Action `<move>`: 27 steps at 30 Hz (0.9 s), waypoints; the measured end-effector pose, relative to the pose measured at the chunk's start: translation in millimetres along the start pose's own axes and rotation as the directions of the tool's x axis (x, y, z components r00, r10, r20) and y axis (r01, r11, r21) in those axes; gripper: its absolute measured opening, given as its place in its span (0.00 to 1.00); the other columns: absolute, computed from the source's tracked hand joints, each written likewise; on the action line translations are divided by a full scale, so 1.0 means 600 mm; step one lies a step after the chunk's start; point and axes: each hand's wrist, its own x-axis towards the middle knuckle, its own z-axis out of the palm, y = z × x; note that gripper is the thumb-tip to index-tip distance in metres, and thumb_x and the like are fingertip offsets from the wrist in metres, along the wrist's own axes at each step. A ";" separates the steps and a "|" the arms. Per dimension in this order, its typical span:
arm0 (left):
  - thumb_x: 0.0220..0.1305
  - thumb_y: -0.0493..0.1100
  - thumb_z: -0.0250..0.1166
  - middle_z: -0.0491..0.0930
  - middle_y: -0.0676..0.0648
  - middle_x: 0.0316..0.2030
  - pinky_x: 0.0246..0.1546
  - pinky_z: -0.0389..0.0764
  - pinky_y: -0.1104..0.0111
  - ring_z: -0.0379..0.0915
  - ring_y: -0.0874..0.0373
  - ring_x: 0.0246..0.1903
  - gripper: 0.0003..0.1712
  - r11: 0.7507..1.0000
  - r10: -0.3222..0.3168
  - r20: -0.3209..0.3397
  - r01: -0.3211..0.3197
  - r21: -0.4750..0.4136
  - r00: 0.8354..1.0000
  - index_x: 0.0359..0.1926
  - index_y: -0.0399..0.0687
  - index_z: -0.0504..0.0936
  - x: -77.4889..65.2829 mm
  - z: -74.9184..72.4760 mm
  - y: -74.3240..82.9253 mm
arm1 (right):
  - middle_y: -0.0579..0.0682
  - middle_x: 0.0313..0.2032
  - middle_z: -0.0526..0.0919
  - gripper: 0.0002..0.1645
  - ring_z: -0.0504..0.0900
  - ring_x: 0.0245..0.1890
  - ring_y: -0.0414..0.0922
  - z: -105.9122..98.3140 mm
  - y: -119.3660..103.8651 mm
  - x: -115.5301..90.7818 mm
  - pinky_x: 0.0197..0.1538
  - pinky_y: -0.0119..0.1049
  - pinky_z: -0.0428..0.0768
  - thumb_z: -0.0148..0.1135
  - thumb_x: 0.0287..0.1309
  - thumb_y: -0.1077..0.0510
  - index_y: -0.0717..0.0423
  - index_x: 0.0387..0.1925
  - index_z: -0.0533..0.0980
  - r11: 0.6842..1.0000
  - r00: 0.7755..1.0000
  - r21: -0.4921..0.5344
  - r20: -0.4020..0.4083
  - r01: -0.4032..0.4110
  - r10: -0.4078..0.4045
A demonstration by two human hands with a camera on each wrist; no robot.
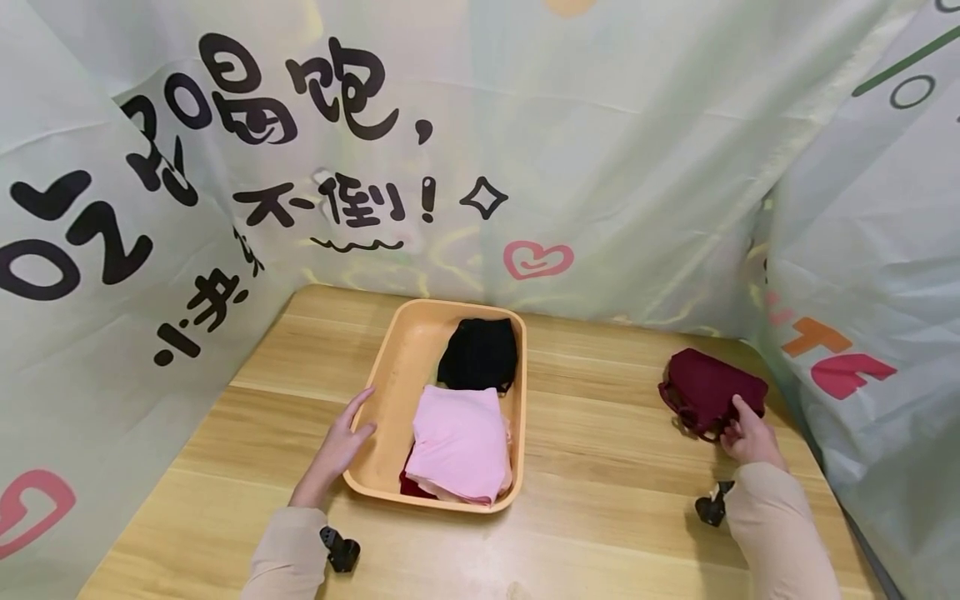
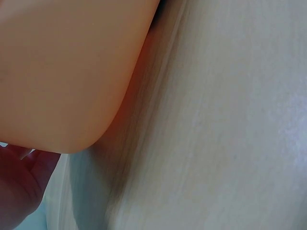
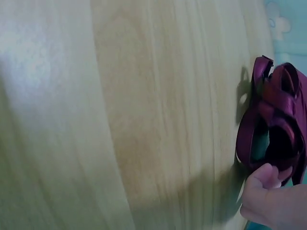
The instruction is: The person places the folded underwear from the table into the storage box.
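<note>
My right hand (image 1: 750, 437) pinches the near edge of a folded maroon bra (image 1: 708, 385) at the right of the table. In the right wrist view, thumb and fingers (image 3: 261, 184) meet at its looped straps (image 3: 276, 110). My left hand (image 1: 337, 450) rests at the left rim of an orange tray (image 1: 393, 367), fingers fairly straight along the edge and thumb reaching over it. Inside the tray lie a folded pink cloth (image 1: 461, 442) and, behind it, a folded black garment (image 1: 480, 354). A bit of dark red fabric (image 1: 415, 483) shows from under the pink cloth.
The wooden table (image 1: 592, 467) spreads between tray and bra. Pale printed curtains (image 1: 637, 167) with lettering and hearts enclose its back and sides; the right one hangs close by the bra. A small black camera is worn on each wrist.
</note>
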 end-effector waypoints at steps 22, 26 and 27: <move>0.60 0.32 0.52 0.51 0.34 0.67 0.63 0.44 0.42 0.41 0.36 0.66 0.34 1.000 -0.007 -0.003 0.007 -0.013 1.000 0.67 0.41 0.55 0.000 -0.001 0.000 | 0.38 0.37 0.63 0.42 0.64 0.36 0.32 0.024 0.019 0.005 0.35 0.21 0.72 0.59 0.49 0.45 0.46 0.62 0.51 0.977 0.976 -0.092 -0.083 0.193 -0.201; 0.59 0.31 0.53 0.53 0.34 0.66 0.63 0.45 0.43 0.43 0.36 0.66 0.34 1.000 0.000 -0.009 -0.001 -0.012 1.000 0.67 0.40 0.55 0.000 0.001 -0.001 | 0.42 0.41 0.56 0.55 0.60 0.38 0.35 0.023 0.019 0.011 0.36 0.21 0.69 0.53 0.49 0.37 0.51 0.68 0.35 0.950 0.969 -0.229 -0.080 0.212 -0.235; 0.59 0.31 0.53 0.53 0.34 0.66 0.63 0.45 0.43 0.43 0.36 0.66 0.34 1.000 0.002 -0.009 -0.002 -0.013 1.000 0.67 0.40 0.55 0.000 0.001 0.000 | 0.43 0.40 0.55 0.54 0.59 0.37 0.35 0.022 0.018 0.012 0.35 0.21 0.69 0.52 0.50 0.36 0.51 0.68 0.36 0.945 0.969 -0.250 -0.076 0.211 -0.236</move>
